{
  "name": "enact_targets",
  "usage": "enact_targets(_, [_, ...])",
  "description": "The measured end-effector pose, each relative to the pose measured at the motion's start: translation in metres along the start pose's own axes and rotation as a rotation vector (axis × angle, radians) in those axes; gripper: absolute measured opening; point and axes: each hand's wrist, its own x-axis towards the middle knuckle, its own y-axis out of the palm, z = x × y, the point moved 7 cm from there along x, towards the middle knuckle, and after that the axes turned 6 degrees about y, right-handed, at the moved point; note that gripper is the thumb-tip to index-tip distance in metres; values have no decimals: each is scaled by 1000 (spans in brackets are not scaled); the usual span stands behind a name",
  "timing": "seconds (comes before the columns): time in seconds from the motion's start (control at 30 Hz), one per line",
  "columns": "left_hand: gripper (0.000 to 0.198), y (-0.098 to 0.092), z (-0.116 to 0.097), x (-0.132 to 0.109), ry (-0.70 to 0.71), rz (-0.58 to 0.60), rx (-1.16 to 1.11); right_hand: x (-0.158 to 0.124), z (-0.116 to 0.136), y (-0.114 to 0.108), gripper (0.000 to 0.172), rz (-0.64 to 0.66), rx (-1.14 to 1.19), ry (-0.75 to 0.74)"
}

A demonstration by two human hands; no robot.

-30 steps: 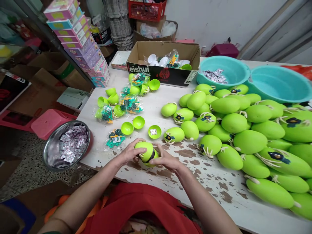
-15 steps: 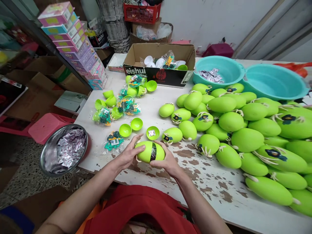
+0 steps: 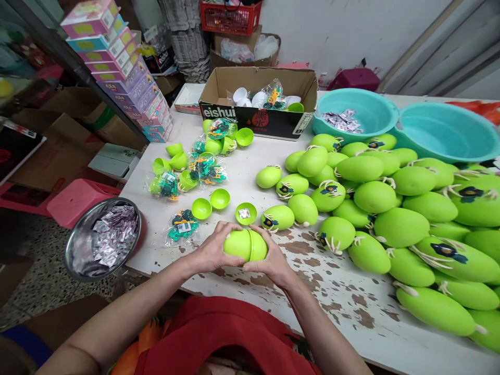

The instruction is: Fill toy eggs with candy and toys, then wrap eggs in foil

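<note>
Between my two hands is a green plastic egg (image 3: 245, 246), held over the table's near edge. My left hand (image 3: 217, 247) wraps round its larger left part, and my right hand (image 3: 272, 261) grips the right cap. The two shells meet at a rim seam that looks slightly tilted; what is inside is hidden. Just beyond the hands lies a half shell (image 3: 246, 213) with a small printed packet (image 3: 244, 213) in it. Two more half shells (image 3: 220, 199) sit to its left, near a clear bag of teal and dark toy parts (image 3: 183, 228).
Many closed green eggs (image 3: 401, 227) cover the table's right side. Behind them stand two turquoise basins (image 3: 445, 133). A cardboard box (image 3: 258, 117) with white cups is at the back. At left are a metal bowl of packets (image 3: 70, 252) and stacked boxes (image 3: 125, 78).
The two shells of the egg have come together, covering the dark contents that showed in the gap. My left hand has shifted its grip round the left part.
</note>
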Motion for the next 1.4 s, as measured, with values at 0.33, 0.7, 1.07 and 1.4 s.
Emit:
enact_targets(0.33, [68,4,7,-7,-77,9,-333,-7,4,2,105,-12,-51,-42])
enact_targets(0.7, [56,3,15,-2,-87,0,-474,-1,10,5,105,-5,-164,-71])
enact_targets(1.07, [73,-4,7,-3,-90,230,-372,3,-24,19,88,-26,264,137])
enact_targets(1.4, [58,-2,0,-11,-204,163,-526,-6,-1,24,92,245,239,213])
